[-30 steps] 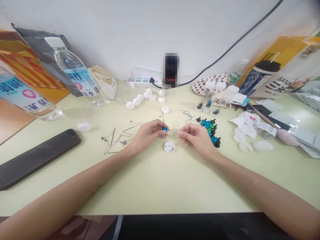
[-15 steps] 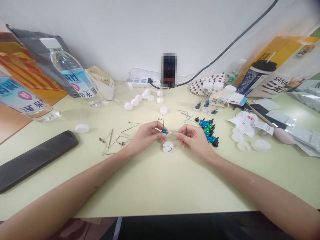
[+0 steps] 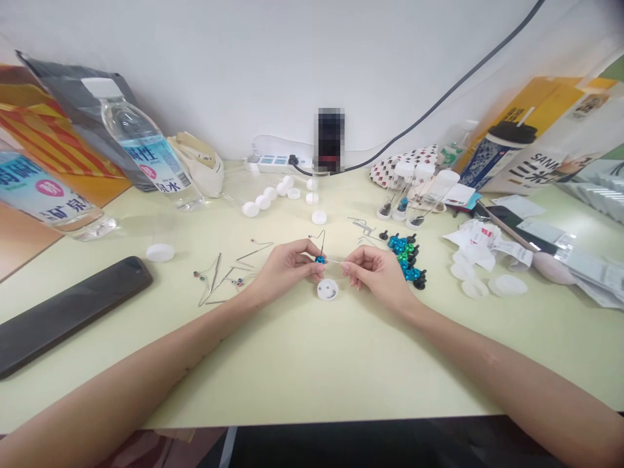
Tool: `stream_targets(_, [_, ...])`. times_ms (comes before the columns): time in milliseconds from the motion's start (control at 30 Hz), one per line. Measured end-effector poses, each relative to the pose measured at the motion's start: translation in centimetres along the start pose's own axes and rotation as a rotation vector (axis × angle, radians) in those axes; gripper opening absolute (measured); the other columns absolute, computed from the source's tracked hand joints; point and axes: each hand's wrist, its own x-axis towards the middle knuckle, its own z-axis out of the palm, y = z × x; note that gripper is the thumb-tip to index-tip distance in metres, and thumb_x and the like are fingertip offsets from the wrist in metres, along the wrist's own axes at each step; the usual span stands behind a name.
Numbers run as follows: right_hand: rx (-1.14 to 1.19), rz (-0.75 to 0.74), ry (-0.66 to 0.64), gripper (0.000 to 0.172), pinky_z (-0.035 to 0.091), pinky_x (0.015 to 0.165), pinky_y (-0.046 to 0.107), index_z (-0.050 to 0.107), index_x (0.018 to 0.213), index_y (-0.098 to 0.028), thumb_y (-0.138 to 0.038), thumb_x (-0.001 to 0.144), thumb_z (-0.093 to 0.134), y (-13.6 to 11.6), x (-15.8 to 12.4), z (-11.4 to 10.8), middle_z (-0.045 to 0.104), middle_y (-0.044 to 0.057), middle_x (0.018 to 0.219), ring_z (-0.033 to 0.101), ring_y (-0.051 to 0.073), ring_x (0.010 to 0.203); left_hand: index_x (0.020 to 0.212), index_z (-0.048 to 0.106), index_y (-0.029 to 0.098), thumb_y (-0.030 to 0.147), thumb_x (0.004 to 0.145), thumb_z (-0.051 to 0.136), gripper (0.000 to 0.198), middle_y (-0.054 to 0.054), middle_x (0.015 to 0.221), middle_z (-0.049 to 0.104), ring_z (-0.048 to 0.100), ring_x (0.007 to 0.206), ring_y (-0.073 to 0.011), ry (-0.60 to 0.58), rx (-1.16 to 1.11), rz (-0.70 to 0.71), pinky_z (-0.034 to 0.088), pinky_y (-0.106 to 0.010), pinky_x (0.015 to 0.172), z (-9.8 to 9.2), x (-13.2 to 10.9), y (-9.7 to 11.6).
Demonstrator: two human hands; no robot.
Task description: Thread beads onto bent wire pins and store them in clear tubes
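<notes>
Left fingers pinch a blue knob, wire upright; right fingers grip a leftward-pointing rod

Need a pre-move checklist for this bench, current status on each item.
1. Blue part secured: ok, pinched between the thumb and fingers of the left hand.
2. Thin metal rod gripped: ok, in the fingertips of the right hand, pointing toward the blue part.
3. Rod tip engaged in the blue part: cannot tell, too small.
4. Small white cup with tiny pieces upright: ok, standing just on the person's side of the hands.
5. Pile of coloured parts sorted by colour: not ok, blue, green and black lie mixed.
</notes>
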Motion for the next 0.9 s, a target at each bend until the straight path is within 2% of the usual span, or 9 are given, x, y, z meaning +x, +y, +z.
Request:
stream_targets(267, [-0.047,-0.023,0.009,0.023,0.044,0.045,0.021,0.060,0.072,-0.016,-0.037,0.076,0.070,-0.04,-0.14,0.22,0.061,-0.001,0.061,0.054,0.009,0.047,0.081,0.061,0.014,0.027,0.078,0.067,0.015,-0.003,0.068,0.069,0.069,0.066,-0.0170,0.004,-0.007,0.021,0.056,-0.029,0.069,0.01,0.02,-0.06])
stream_targets(567, [-0.007,0.052,-0.008,0.029,0.042,0.041,0.020,0.062,0.071,-0.015,-0.043,0.074,0.070,-0.57,-0.15,0.38,0.060,-0.001,0.058,0.051,0.007,0.043,0.082,0.064,0.014,0.025,0.078,0.068,0.013,-0.002,0.071,0.067,0.066,0.066,-0.0144,-0.023,0.012,0.080,0.055,-0.026,0.069,-0.21,0.14,-0.58])
stream_targets(900, [0.215,0.172,-0.078,0.026,0.039,0.042,0.016,0.064,0.072,-0.013,-0.037,0.072,0.075,-0.78,0.04,0.42,0.066,0.002,0.064,0.052,0.005,0.045,0.084,0.067,0.014,0.028,0.078,0.067,0.015,-0.002,0.077,0.063,0.061,0.069,-0.0127,-0.013,0.000,0.096,0.055,-0.026,0.068,-0.08,0.07,-0.17])
